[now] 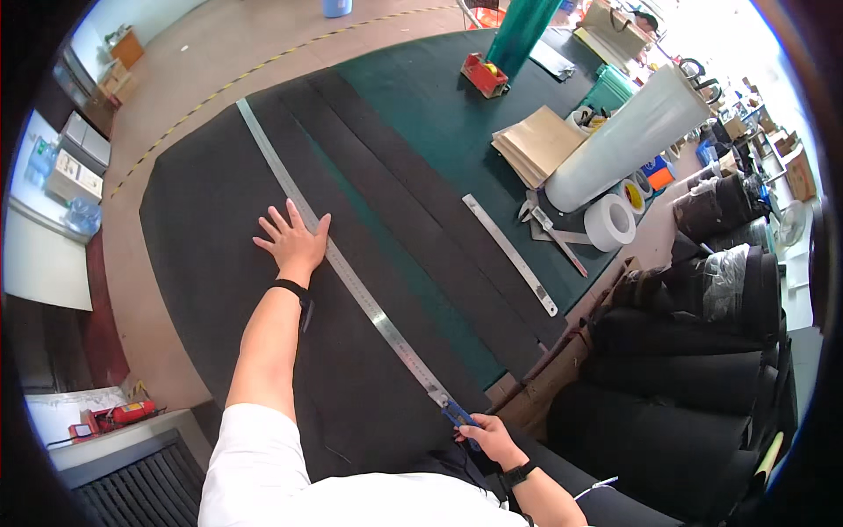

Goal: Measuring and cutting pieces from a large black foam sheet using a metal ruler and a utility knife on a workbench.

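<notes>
A long steel ruler [355, 284] lies slantwise across a wide sheet of black material [211, 202] on the table. My left hand [299, 241] is spread open and presses down at the ruler's edge, partly on the black sheet. My right hand [490, 438] is closed around a blue utility knife [457, 415], whose tip is at the ruler's near end. To the right of the ruler, cut black strips [413, 206] lie with a gap of green table surface [378, 228] between them.
A shorter steel ruler [509, 255] and calipers [553, 230] lie at the right. Beyond them are a white tape roll [609, 222], brown paper sheets [540, 145], a large wrapped roll [628, 136] and a red tape dispenser [485, 75]. Rolls of black material [667, 386] are stacked right of the table.
</notes>
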The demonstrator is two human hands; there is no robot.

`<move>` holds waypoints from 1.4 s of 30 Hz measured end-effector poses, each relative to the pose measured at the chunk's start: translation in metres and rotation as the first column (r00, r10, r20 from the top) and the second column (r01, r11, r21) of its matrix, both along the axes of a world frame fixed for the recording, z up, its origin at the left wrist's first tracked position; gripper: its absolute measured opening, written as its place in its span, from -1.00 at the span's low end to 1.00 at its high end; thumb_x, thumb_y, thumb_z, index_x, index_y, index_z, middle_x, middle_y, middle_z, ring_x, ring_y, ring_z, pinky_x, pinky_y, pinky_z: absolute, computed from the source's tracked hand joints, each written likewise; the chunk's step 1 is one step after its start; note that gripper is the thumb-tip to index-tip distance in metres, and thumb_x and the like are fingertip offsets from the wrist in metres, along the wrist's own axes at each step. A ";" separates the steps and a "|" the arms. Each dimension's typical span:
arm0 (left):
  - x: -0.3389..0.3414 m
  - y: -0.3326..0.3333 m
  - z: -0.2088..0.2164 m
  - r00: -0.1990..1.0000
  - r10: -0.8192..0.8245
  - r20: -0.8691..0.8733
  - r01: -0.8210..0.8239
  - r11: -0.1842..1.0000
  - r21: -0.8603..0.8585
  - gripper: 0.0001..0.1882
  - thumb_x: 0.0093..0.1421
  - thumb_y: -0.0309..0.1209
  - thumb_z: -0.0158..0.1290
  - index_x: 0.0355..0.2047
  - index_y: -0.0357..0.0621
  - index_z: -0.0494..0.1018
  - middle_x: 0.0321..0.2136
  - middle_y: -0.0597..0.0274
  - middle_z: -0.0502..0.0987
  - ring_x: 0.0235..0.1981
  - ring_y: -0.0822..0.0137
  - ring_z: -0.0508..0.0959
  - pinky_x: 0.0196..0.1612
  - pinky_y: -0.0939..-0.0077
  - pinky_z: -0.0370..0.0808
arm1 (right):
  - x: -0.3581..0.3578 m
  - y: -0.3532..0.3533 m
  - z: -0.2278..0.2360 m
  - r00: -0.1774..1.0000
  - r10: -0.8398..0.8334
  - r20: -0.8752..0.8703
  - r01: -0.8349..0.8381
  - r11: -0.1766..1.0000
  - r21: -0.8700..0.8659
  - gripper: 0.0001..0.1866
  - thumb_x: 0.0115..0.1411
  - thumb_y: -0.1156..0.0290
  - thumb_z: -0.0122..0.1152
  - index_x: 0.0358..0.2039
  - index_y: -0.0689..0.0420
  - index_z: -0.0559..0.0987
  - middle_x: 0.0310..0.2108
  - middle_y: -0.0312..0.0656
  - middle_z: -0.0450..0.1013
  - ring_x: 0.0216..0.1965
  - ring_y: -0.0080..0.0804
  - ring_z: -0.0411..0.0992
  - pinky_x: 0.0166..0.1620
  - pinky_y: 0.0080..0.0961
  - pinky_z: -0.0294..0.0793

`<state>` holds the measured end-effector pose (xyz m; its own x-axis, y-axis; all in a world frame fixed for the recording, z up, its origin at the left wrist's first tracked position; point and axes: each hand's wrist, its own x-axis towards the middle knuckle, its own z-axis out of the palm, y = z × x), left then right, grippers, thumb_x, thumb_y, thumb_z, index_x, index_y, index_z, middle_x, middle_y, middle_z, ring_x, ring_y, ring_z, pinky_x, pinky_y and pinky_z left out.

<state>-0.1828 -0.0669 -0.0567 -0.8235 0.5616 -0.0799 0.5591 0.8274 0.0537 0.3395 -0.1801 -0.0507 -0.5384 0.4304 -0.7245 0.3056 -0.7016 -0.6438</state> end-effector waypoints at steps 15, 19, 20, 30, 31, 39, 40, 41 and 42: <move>-0.020 0.070 -0.007 0.994 -0.077 0.083 0.078 0.997 -0.003 0.00 0.37 0.38 -0.30 0.58 -0.01 -0.17 0.56 -0.21 -0.22 0.55 -0.35 -0.25 0.45 -0.51 -0.23 | -0.009 0.034 0.024 0.963 -0.195 0.184 0.151 0.962 0.226 -0.83 0.36 0.45 0.26 -0.19 0.32 0.63 -0.35 -0.19 0.63 -0.37 -0.49 0.58 -0.19 -0.51 0.60; -0.033 0.057 -0.012 0.979 -0.160 0.129 0.160 0.987 0.016 0.00 0.37 0.34 -0.23 0.58 0.01 -0.18 0.57 -0.08 -0.22 0.56 -0.30 -0.26 0.46 -0.46 -0.22 | -0.012 0.028 0.018 0.950 -0.247 0.191 0.200 0.951 0.236 -0.84 0.37 0.45 0.25 -0.20 0.31 0.62 -0.35 -0.17 0.63 -0.37 -0.49 0.58 -0.21 -0.54 0.60; -0.035 0.052 -0.012 0.972 -0.196 0.131 0.195 0.981 0.022 0.00 0.37 0.33 -0.20 0.58 0.01 -0.18 0.58 -0.02 -0.21 0.56 -0.28 -0.27 0.47 -0.45 -0.22 | -0.012 0.026 0.018 0.950 -0.250 0.188 0.202 0.949 0.242 -0.84 0.37 0.45 0.25 -0.20 0.31 0.62 -0.35 -0.17 0.63 -0.37 -0.49 0.58 -0.21 -0.54 0.60; -0.020 0.036 -0.005 0.937 -0.330 0.113 0.331 0.944 0.010 -0.01 0.38 0.32 -0.19 0.58 -0.02 -0.16 0.60 0.26 -0.18 0.58 -0.10 -0.24 0.50 -0.39 -0.26 | -0.013 0.025 0.022 0.958 -0.092 0.270 0.032 0.976 0.217 -0.82 0.33 0.42 0.30 -0.21 0.30 0.62 -0.39 -0.20 0.61 -0.38 -0.49 0.57 -0.22 -0.54 0.58; -0.015 0.038 -0.001 0.939 -0.329 0.098 0.330 0.944 0.008 -0.01 0.38 0.32 -0.20 0.58 -0.02 -0.16 0.60 0.26 -0.18 0.58 -0.10 -0.23 0.50 -0.38 -0.26 | -0.009 0.024 0.024 0.957 -0.065 0.281 0.008 0.980 0.199 -0.82 0.30 0.42 0.33 -0.21 0.29 0.62 -0.40 -0.22 0.61 -0.39 -0.49 0.57 -0.22 -0.53 0.57; -0.016 0.035 0.008 0.952 -0.304 0.044 0.305 0.952 -0.034 0.00 0.38 0.33 -0.21 0.58 -0.01 -0.18 0.60 0.26 -0.19 0.59 -0.09 -0.23 0.51 -0.37 -0.26 | 0.042 0.083 0.052 0.889 -0.049 0.456 -0.250 0.782 0.572 -0.57 0.02 0.38 0.56 -0.12 0.21 0.61 -0.39 -0.27 0.60 -0.38 -0.43 0.53 -0.22 -0.50 0.51; -0.017 0.034 0.010 0.953 -0.300 0.047 0.303 0.952 -0.052 -0.01 0.38 0.32 -0.20 0.58 -0.01 -0.18 0.60 0.26 -0.18 0.59 -0.08 -0.23 0.51 -0.37 -0.26 | 0.046 0.107 0.051 0.923 -0.114 0.368 -0.237 0.586 0.775 -0.59 0.01 0.40 0.55 -0.13 0.21 0.61 -0.42 -0.27 0.57 -0.41 -0.46 0.49 -0.24 -0.51 0.50; -0.016 0.032 0.010 0.954 -0.296 0.048 0.299 0.952 -0.071 -0.01 0.38 0.32 -0.20 0.58 -0.01 -0.19 0.60 0.26 -0.18 0.59 -0.08 -0.23 0.51 -0.37 -0.26 | 0.048 0.135 0.052 0.953 -0.150 0.263 -0.198 0.345 0.917 -0.60 0.01 0.41 0.54 -0.15 0.20 0.61 -0.45 -0.26 0.54 -0.44 -0.49 0.45 -0.26 -0.53 0.49; -0.016 0.033 0.007 0.955 -0.293 0.052 0.296 0.952 -0.073 -0.01 0.38 0.32 -0.20 0.58 -0.01 -0.19 0.60 0.26 -0.18 0.59 -0.08 -0.23 0.51 -0.37 -0.26 | 0.054 0.159 0.055 0.909 -0.212 0.359 -0.254 0.400 0.880 -0.58 -0.01 0.41 0.54 -0.13 0.20 0.60 -0.44 -0.19 0.53 -0.41 -0.40 0.49 -0.25 -0.45 0.51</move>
